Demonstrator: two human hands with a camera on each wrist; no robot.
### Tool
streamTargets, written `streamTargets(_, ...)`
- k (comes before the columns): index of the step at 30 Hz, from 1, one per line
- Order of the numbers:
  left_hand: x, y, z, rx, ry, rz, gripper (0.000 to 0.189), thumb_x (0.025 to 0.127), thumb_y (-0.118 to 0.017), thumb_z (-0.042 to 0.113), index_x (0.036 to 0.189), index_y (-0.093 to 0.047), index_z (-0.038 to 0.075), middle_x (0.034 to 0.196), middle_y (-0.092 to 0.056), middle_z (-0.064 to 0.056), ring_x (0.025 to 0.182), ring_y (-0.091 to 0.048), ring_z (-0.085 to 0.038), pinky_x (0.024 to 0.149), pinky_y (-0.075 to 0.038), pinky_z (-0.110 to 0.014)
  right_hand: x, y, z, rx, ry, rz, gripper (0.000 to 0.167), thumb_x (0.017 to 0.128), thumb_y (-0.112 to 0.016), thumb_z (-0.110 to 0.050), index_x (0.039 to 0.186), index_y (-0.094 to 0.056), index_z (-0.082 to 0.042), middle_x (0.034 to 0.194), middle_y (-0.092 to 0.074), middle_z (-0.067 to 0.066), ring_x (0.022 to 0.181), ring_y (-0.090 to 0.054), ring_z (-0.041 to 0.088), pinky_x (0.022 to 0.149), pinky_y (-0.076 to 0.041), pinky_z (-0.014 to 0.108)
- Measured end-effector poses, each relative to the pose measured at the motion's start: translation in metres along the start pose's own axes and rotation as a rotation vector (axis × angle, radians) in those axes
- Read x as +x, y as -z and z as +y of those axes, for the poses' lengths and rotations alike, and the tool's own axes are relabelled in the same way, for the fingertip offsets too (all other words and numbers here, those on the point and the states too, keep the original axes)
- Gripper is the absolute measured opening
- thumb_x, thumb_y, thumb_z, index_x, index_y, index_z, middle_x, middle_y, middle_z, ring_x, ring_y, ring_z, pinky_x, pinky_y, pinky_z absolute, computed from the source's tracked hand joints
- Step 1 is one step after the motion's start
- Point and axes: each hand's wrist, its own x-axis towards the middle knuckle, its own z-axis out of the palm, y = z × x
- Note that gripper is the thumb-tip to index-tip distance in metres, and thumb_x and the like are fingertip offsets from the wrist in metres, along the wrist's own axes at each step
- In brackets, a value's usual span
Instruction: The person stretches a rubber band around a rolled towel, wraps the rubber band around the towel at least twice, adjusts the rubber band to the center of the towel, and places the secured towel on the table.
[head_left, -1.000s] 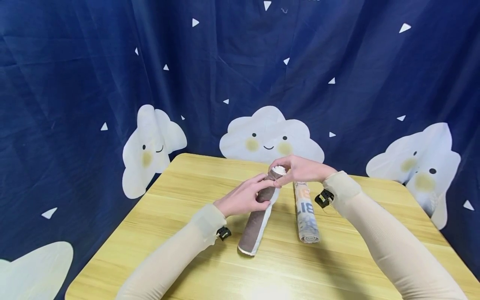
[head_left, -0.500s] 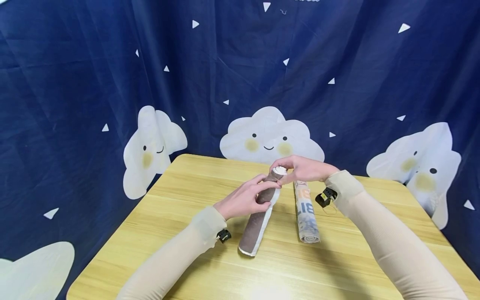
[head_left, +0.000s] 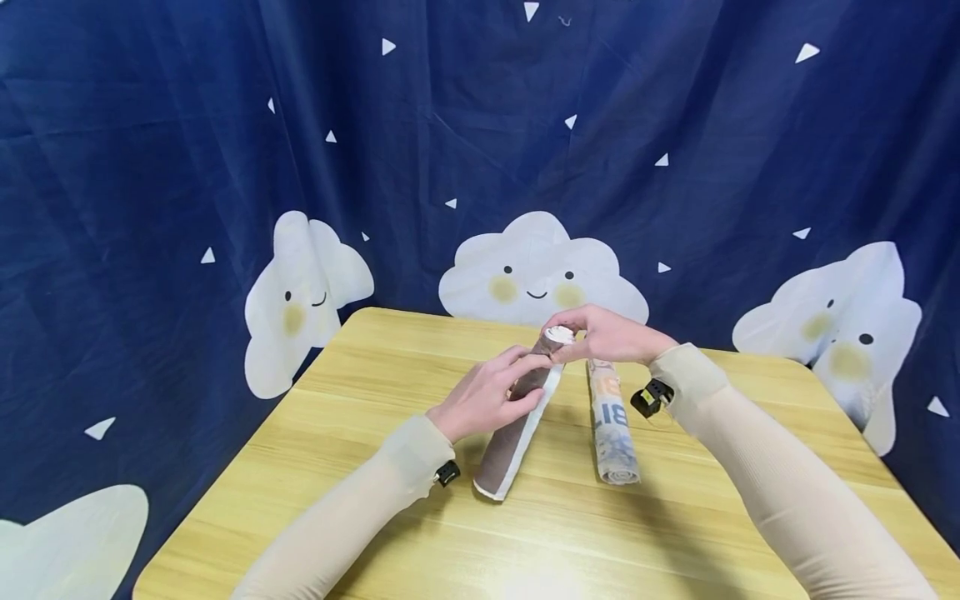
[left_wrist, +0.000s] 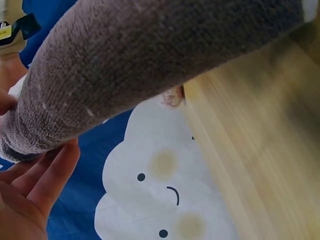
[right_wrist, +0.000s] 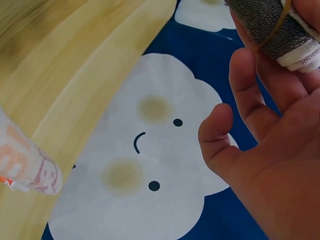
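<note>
Brown cloth roll [head_left: 513, 435] held by two hands over a wooden table [head_left: 360, 367].
Head view: the left hand [head_left: 491, 396] grips the roll's middle, fingers and thumb partly closed round it; the right hand [head_left: 611, 336] pinches its far end; a pale printed roll [head_left: 615, 425] lies apart, to the right. Left wrist view: fingers touch the brown roll. Right wrist view: a thin yellowish band [right_wrist: 280, 23] crosses it near the end.

Fuzzy, dull cloth is seen on the brown roll [head_left: 508, 446], and shiny, smooth wood on the surface [head_left: 570, 533] at six o'clock.
</note>
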Motion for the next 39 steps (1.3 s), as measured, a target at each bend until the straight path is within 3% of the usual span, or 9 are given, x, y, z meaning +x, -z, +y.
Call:
streamTargets(4, 0.002, 0.000, -0.001, 0.031, -0.044, 0.032, 0.033, 0.097, -0.063, 0.029, 0.129, -0.060, 0.025, 0.111, -0.057, 0.005, 0.064, -0.048, -0.003, 0.056, -0.040, -0.015, 0.000, 0.000, 0.001, 0.004, 0.000, 0.013, 0.025, 0.090, -0.076, -0.024, 0.114, -0.071, -0.020, 0.108, -0.071, 0.000, 0.100, -0.063, 0.022, 0.093, -0.049, 0.042)
streamTargets(11, 0.001, 0.000, -0.003, -0.005, -0.033, 0.043, 0.032, 0.097, -0.063, 0.029, 0.128, -0.061, 0.023, 0.119, -0.061, 0.003, 0.070, -0.055, -0.006, 0.061, -0.043, -0.014, 0.001, -0.002, 0.005, 0.006, 0.007, 0.023, 0.026, 0.090, -0.076, -0.027, 0.114, -0.071, -0.019, 0.108, -0.071, 0.000, 0.099, -0.064, 0.021, 0.091, -0.051, 0.036)
streamTargets(15, 0.004, 0.002, -0.002, 0.005, -0.054, 0.097, 0.026, 0.098, -0.061, 0.027, 0.124, -0.063, 0.021, 0.124, -0.063, 0.002, 0.077, -0.058, -0.003, 0.064, -0.046, -0.013, 0.001, -0.003, 0.003, 0.008, 0.011, 0.024, 0.025, 0.090, -0.076, -0.027, 0.114, -0.071, -0.020, 0.109, -0.071, 0.000, 0.100, -0.064, 0.021, 0.093, -0.050, 0.039)
streamTargets(20, 0.011, 0.005, -0.001, 0.035, -0.088, 0.161, 0.022, 0.099, -0.059, 0.022, 0.120, -0.063, 0.019, 0.117, -0.065, 0.004, 0.082, -0.061, -0.004, 0.066, -0.048, -0.016, 0.000, -0.004, 0.000, 0.007, 0.021, 0.034, 0.025, 0.088, -0.077, -0.026, 0.112, -0.071, -0.020, 0.107, -0.070, 0.000, 0.098, -0.063, 0.021, 0.091, -0.050, 0.037)
streamTargets(23, 0.015, 0.006, 0.001, 0.077, -0.107, 0.196, 0.021, 0.099, -0.059, 0.020, 0.119, -0.066, 0.019, 0.113, -0.067, 0.003, 0.082, -0.064, -0.007, 0.064, -0.049, -0.018, 0.001, -0.004, 0.001, 0.007, 0.027, 0.036, 0.025, 0.088, -0.078, -0.026, 0.111, -0.071, -0.021, 0.106, -0.071, -0.001, 0.098, -0.063, 0.021, 0.090, -0.051, 0.035)
streamTargets(29, 0.021, 0.010, 0.005, 0.221, -0.145, 0.247, 0.019, 0.097, -0.067, 0.019, 0.114, -0.074, 0.019, 0.105, -0.064, -0.001, 0.066, -0.060, -0.007, 0.053, -0.044, -0.017, 0.002, -0.005, 0.003, 0.006, 0.019, 0.039, 0.024, 0.087, -0.080, -0.029, 0.109, -0.072, -0.024, 0.106, -0.071, -0.002, 0.097, -0.063, 0.021, 0.089, -0.051, 0.036)
streamTargets(34, 0.027, 0.014, 0.005, 0.312, -0.215, 0.250, 0.015, 0.094, -0.071, 0.019, 0.107, -0.077, 0.016, 0.100, -0.062, 0.001, 0.072, -0.059, -0.007, 0.057, -0.048, -0.019, 0.001, -0.006, 0.005, -0.007, 0.016, 0.051, 0.023, 0.086, -0.080, -0.028, 0.107, -0.072, -0.024, 0.104, -0.070, -0.002, 0.095, -0.062, 0.020, 0.086, -0.051, 0.032)
streamTargets(39, 0.030, 0.015, 0.004, 0.298, -0.216, 0.219, 0.006, 0.094, -0.069, 0.017, 0.097, -0.074, 0.015, 0.094, -0.057, 0.004, 0.070, -0.053, -0.005, 0.055, -0.043, -0.017, 0.000, -0.007, 0.003, -0.020, 0.017, 0.055, 0.023, 0.088, -0.078, -0.030, 0.109, -0.071, -0.023, 0.104, -0.070, -0.002, 0.094, -0.063, 0.019, 0.084, -0.051, 0.032)
